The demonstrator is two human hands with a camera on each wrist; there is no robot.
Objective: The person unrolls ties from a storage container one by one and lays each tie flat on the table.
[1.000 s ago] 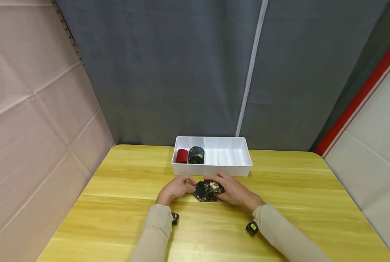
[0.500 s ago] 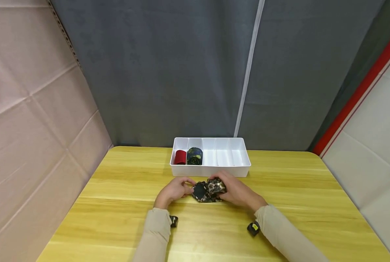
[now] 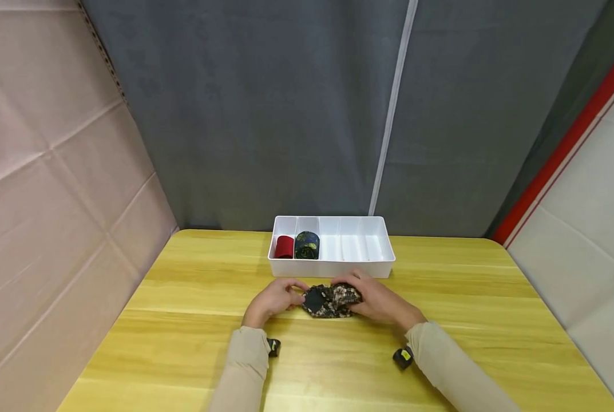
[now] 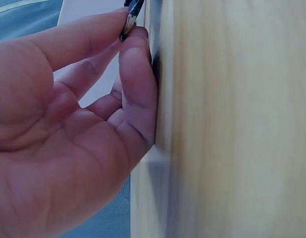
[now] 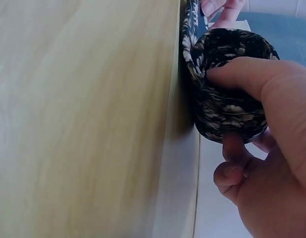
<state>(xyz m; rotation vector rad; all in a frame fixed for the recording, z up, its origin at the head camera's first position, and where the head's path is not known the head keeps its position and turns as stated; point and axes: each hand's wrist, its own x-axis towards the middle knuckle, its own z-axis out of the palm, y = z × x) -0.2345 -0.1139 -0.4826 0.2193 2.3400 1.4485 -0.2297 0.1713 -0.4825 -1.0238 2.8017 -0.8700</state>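
A black necktie with a pale floral pattern [image 3: 327,309] lies across the table in front of the box, mostly rolled up. Its wide flat end, showing a dark patch of lining, points left. The left hand [image 3: 277,296] pinches the edge of that end between thumb and finger, as the left wrist view shows. Around the coiled part [image 5: 227,111] the right hand [image 3: 376,297] has its fingers wrapped, with the thumb pushed into the middle of the coil. The roll stands on its edge against the flat end. Part of it is hidden behind the right hand.
Just behind the hands stands a white divided box [image 3: 332,269]. In its left compartments sit a red roll [image 3: 284,247] and a dark blue patterned roll [image 3: 307,246]. The wooden table [image 3: 183,355] ends at a grey curtain [image 3: 265,114].
The right hand has shifted to the right with the roll, and more of the tie's flat end shows between the hands. The left hand keeps its hold on the end.
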